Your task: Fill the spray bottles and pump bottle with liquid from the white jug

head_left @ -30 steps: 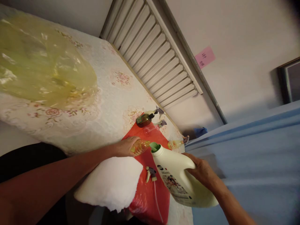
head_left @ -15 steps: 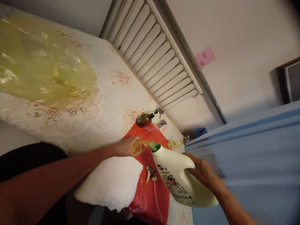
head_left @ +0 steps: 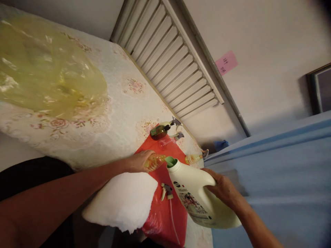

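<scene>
Jug (head_left: 200,198) tilts toward bottle (head_left: 156,162) — right grip (head_left: 224,188) closed round the jug, left grip (head_left: 139,162) wrapped around the bottle.

Left hand (head_left: 141,162): bare; narrow wrist, bare left forearm (head_left: 77,187) widening toward the lower-left corner, smooth in outline. Right hand (head_left: 223,187): bare — right forearm (head_left: 254,220) likewise uncovered down to the bottom edge, slender and tapering at the wrist. Behind the left forearm, a plain black rounded shape (head_left: 33,172) — clothing or seat, cannot tell which.
</scene>
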Action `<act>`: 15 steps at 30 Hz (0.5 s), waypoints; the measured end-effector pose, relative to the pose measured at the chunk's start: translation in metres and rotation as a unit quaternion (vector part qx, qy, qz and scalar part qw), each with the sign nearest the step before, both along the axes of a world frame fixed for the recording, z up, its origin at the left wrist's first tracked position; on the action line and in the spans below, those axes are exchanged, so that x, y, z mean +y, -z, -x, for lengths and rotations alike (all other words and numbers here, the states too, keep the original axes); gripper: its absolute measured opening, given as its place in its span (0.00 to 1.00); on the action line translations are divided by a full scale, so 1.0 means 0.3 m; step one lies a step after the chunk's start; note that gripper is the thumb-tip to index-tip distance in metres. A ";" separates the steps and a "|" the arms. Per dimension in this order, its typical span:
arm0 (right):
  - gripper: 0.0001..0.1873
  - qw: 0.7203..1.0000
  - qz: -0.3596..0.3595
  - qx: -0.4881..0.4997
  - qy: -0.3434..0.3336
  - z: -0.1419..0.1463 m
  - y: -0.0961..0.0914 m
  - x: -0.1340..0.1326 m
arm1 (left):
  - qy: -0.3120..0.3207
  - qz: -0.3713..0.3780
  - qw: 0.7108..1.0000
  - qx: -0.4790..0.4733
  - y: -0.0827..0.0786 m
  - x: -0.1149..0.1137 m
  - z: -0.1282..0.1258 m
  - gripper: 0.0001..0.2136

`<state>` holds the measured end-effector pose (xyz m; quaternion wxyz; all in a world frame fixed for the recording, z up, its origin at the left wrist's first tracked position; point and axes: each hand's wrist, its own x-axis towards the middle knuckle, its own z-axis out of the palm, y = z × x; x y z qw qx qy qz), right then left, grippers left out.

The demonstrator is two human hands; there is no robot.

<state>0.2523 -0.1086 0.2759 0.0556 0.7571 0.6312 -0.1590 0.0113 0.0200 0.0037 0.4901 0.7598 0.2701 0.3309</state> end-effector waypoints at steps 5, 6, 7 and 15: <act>0.32 1.000 0.002 0.000 -0.001 -0.001 0.001 0.000 | 0.000 -0.011 1.000 0.010 -0.010 -0.005 0.007 0.30; 0.32 1.000 0.000 -0.001 -0.003 -0.001 0.002 0.001 | 0.001 -0.011 1.000 0.013 -0.010 -0.006 0.007 0.30; 0.32 1.000 -0.001 -0.002 -0.005 -0.002 0.002 0.001 | 0.002 -0.010 1.000 0.014 -0.010 -0.006 0.007 0.30; 0.31 1.000 -0.009 -0.017 -0.005 0.004 -0.001 0.002 | -0.001 -0.015 1.000 0.004 -0.005 -0.005 0.002 0.30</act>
